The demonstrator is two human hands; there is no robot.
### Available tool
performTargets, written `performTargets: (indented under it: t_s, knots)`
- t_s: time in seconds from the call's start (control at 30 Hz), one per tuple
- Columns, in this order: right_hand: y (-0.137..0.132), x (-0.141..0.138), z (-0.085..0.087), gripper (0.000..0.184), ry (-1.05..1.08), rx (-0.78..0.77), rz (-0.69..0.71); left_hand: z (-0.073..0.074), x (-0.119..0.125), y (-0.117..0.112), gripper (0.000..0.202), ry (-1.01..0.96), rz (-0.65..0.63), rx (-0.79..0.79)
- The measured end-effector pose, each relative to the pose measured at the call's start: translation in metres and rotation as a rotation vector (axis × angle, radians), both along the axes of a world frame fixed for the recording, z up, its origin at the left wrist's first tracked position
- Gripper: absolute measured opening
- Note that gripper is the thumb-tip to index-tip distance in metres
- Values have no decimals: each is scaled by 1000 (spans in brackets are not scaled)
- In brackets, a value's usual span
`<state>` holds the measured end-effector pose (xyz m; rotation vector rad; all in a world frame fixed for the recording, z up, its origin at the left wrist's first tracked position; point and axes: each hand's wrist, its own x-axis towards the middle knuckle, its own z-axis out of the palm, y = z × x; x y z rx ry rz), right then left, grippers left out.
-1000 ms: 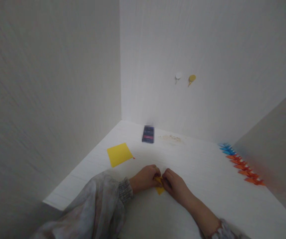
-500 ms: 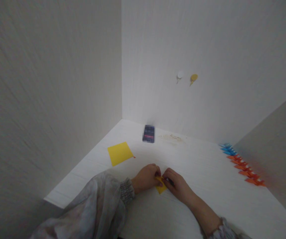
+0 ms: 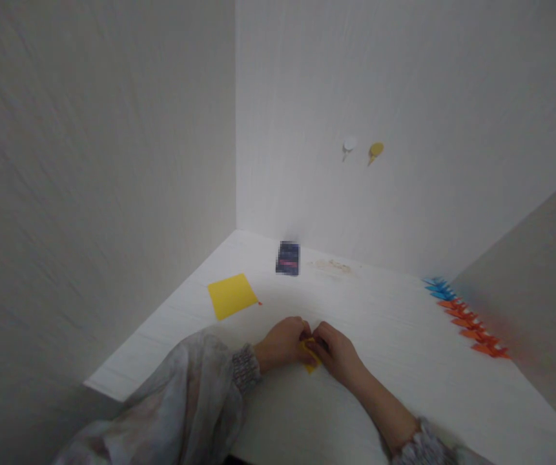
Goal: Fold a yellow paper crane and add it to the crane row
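Head view, lower centre: your left hand (image 3: 281,342) and right hand (image 3: 336,354) both pinch the small yellow paper (image 3: 309,356), mid-fold seemingly; next crease needs edges aligned.

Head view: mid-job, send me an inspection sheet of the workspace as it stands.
Surface: white table, faint brownish stain near the back wall.
Job's things: small yellow paper, pinched between both hands; yellow square sheet flat, apart to the left.
Clutter: dark packet at the back; row of blue and orange folded pieces along the right edge.
Grippers: left hand and right hand closed on it.
Cables: nothing seen.
Surroundings: white walls; white hook and yellow hook on the back wall.
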<state>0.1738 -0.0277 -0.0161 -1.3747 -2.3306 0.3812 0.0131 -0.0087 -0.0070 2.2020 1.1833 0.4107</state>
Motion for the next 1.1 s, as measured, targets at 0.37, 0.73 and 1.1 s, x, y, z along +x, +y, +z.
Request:
performTargets:
  t_s: [0.37, 0.73, 1.1]
  knots:
    - [-2, 5, 2, 17, 70, -1, 88, -4, -2, -1, 44, -19, -16, 63]
    - [-12, 15, 15, 23, 94, -55, 201, -3, -3, -4, 42, 28, -24, 100]
    - [-12, 16, 8, 24, 59, 18, 242, -2, -3, -5, 36, 112, -85, 160]
